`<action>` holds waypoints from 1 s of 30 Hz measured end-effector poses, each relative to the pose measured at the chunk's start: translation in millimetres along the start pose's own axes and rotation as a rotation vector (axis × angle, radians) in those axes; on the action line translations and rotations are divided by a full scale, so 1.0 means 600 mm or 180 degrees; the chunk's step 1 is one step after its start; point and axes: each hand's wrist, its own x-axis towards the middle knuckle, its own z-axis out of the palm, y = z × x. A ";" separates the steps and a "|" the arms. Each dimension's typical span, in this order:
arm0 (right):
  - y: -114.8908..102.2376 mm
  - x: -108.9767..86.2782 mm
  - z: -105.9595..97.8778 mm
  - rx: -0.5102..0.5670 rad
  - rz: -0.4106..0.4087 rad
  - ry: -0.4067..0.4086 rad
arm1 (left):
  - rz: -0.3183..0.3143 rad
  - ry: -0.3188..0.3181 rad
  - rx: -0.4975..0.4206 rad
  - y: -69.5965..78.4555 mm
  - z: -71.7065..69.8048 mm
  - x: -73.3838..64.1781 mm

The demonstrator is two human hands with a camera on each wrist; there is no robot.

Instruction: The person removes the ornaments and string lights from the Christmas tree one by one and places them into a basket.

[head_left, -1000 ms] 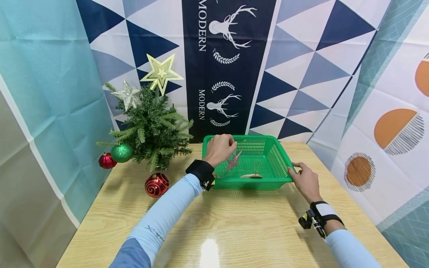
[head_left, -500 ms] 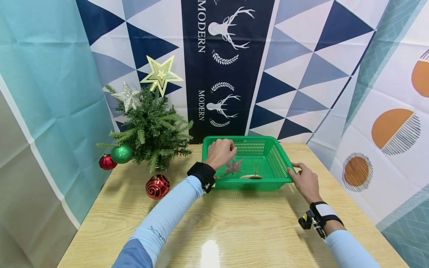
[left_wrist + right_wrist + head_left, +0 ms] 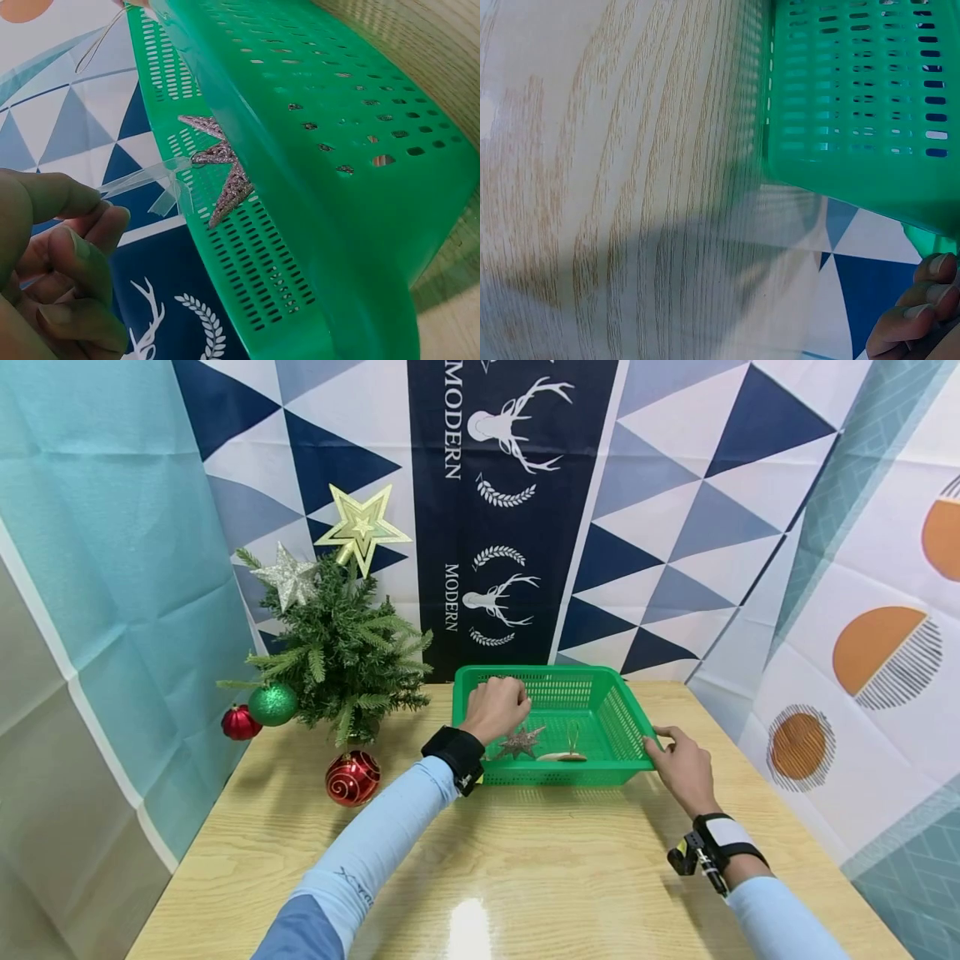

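My left hand (image 3: pixel 495 706) is over the left part of a green plastic basket (image 3: pixel 570 767). Between thumb and finger it pinches a sheer ribbon (image 3: pixel 142 178), tied to a glittery pinkish star ornament (image 3: pixel 522 742). In the left wrist view the ribbon runs taut and the basket's rim hides part of the star (image 3: pixel 234 184). Whether the star touches the basket's floor I cannot tell. My right hand (image 3: pixel 681 768) grips the basket's right front corner, thumb on the rim; its curled fingers (image 3: pixel 907 322) show at the lower right of the right wrist view.
Left of the basket stands a small artificial Christmas tree (image 3: pixel 345 643) with a gold star (image 3: pixel 362 527), a silver star (image 3: pixel 288 577), a green ball (image 3: pixel 273 704) and red balls (image 3: pixel 352 778). A flat pale ornament (image 3: pixel 562 757) with a gold loop lies inside the basket.
My left hand has sunk a little, and the star ornament has come down lower inside the basket, turning on its ribbon. My right hand has stayed on the basket's corner.
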 end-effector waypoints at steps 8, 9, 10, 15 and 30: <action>-0.003 0.001 0.001 -0.0022 0.0002 0.0018 | 0.0049 -0.0007 0.0104 -0.005 0.009 -0.004; -0.003 0.001 0.001 -0.0026 0.0004 0.0013 | 0.0045 -0.0019 0.0107 -0.006 0.011 -0.005; -0.003 0.001 0.001 -0.0025 0.0007 0.0005 | 0.0042 -0.0027 0.0106 -0.007 0.012 -0.006; -0.003 0.000 0.002 -0.0035 0.0031 -0.0016 | 0.0066 -0.0039 0.0075 -0.009 0.014 -0.010; -0.001 -0.001 0.002 -0.0001 -0.0027 0.0005 | 0.0321 0.0094 -0.0279 0.004 -0.095 -0.078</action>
